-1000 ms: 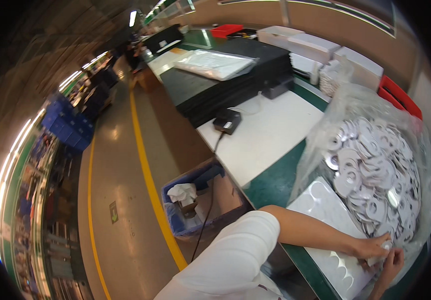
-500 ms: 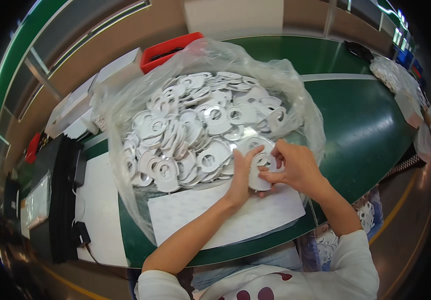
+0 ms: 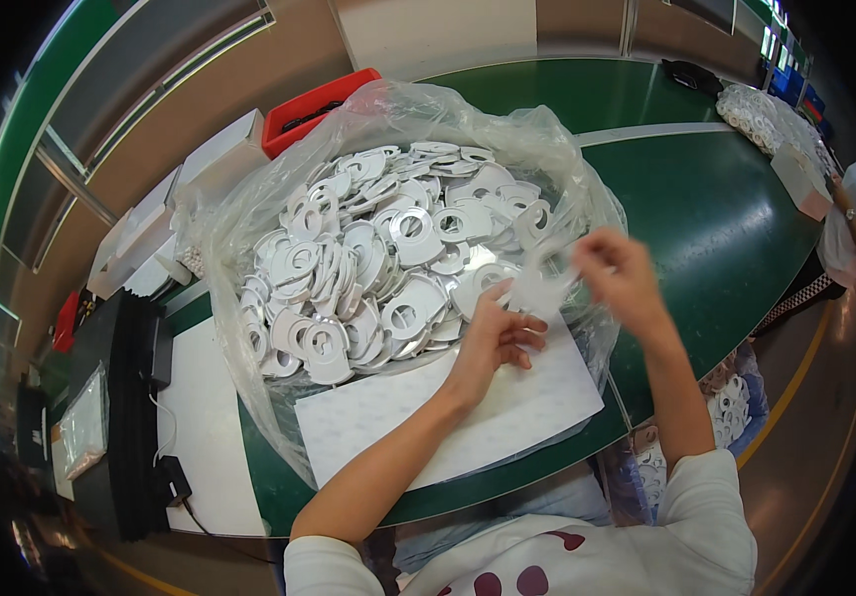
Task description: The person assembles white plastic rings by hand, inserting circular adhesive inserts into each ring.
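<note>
My right hand [image 3: 619, 270] is raised over the near right side of the pile, smeared by motion. Its fingers grip a flat white plastic piece with a round hole [image 3: 542, 285], which is also blurred. My left hand [image 3: 498, 343] is just left of that piece, above the white sheet [image 3: 438, 427]. Its fingers are loosely bent and apart, holding nothing I can see. Beyond both hands, many similar white pieces [image 3: 411, 226] lie heaped in a large clear plastic bag [image 3: 234, 298].
The green table [image 3: 706, 228] curves around me. A red bin [image 3: 294, 124] with dark things stands behind the bag, beside white boxes [image 3: 214, 149]. Black stacked material [image 3: 120, 427] is at the left. Below the right edge, a blue-lined container [image 3: 746, 402] holds more white pieces.
My hands have moved apart. The right one has lifted up and to the right with the white piece; the left has let go of it and opened. The whole view has shifted slightly.
</note>
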Demonstrator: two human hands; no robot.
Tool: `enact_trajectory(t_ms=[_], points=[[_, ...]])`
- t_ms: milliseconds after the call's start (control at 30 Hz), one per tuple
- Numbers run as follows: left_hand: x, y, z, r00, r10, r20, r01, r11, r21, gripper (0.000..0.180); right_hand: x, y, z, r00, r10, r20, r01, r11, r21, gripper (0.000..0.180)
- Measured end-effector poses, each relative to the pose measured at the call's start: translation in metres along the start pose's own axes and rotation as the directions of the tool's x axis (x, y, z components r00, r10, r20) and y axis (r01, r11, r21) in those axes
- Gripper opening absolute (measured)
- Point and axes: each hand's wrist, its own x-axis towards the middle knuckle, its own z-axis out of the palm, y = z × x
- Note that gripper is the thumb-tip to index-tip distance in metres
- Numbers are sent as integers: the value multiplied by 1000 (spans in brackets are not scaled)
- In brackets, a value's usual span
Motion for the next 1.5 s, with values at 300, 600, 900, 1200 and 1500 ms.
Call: enact_trajectory(t_ms=[300, 600, 900, 1200, 1500], points=[[-17, -5, -1, 993, 84, 86, -94, 989, 115, 62, -67, 76, -151, 770, 245, -588, -305, 952, -3, 24], [-20, -17, 6, 996, 77, 43, -82, 989, 122, 58, -324, 53, -57, 997, -65, 29, 71, 885, -460, 8], [-24, -26, 20, 998, 63, -18, -61, 994, 94, 60, -490, 102, -53, 590, 731, -343, -776, 631, 10, 14], [-29, -11, 24, 999, 48, -15, -47, 994, 95, 60, -470, 127, -56, 510, 849, -138, -845, 524, 101, 16], [-25, 5, 21, 1000, 30, -2, -30, 996, 85, 56, -434, 139, -95, 379, 923, 68, -923, 371, 102, 17]])
